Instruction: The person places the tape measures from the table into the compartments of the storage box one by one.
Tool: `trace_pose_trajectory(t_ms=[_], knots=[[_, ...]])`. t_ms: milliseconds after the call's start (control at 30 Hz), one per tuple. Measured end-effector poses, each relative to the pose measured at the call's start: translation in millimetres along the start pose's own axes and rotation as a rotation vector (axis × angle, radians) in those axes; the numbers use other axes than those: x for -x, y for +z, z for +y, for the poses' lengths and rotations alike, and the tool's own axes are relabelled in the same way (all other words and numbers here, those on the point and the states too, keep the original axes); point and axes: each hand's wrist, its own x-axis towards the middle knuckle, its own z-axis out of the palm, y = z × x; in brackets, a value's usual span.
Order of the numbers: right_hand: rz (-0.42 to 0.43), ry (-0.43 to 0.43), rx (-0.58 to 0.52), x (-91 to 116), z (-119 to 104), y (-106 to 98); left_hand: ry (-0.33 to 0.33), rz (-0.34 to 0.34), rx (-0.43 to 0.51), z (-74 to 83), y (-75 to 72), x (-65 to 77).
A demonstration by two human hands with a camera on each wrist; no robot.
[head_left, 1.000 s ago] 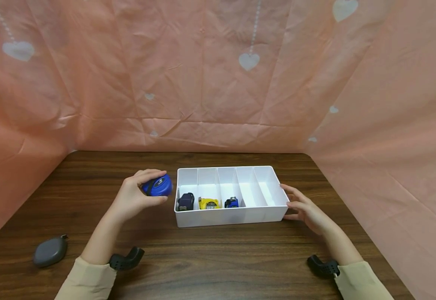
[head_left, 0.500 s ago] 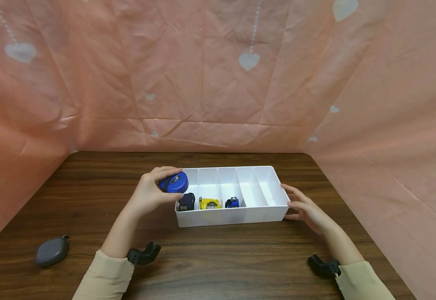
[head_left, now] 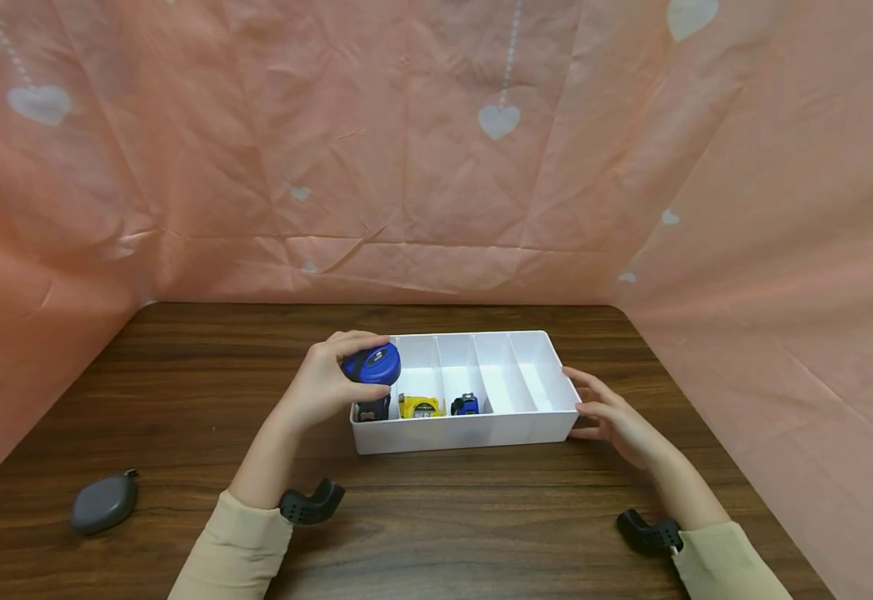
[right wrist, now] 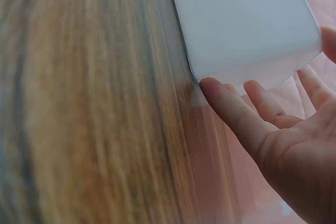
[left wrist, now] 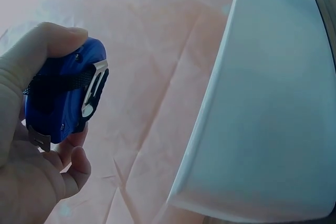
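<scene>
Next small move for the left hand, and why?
Probably carry the big blue tape right, toward the fourth compartment: the left hand holds it near the tray's left end, compartments one to three hold other tapes, and the fourth looks bare.

"How does the blue tape [left wrist: 68, 107] look on your screen?"

"My left wrist feed shows me smooth plastic with a soft gloss. The strap [left wrist: 62, 82] is dark and matt, with a woven, cloth-like texture. The clip [left wrist: 95, 88] looks like metal and catches the light; the hook [left wrist: 39, 138] is duller metal."

"And the tray [head_left: 462, 431]?"

"I'd call it plastic: smooth, white, satin rather than mirror-bright."

"The table [head_left: 466, 508]?"

"I see dark streaked wood grain, smooth, with a faint sheen."

"I get the curtain [head_left: 436, 167] as thin cloth, creased, slightly lustrous."

"Same here. The sleeves [head_left: 236, 546] look like matt cloth, the wrist mounts [head_left: 312, 502] like matt black plastic."
</scene>
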Motion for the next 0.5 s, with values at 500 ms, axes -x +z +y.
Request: trace_pose_trajectory(t_ms=[500], knots=[[0.002, 0.001, -0.005, 0, 0, 1, 0.02, -0.022, 0.031, 7.8, 16.0, -6.9]])
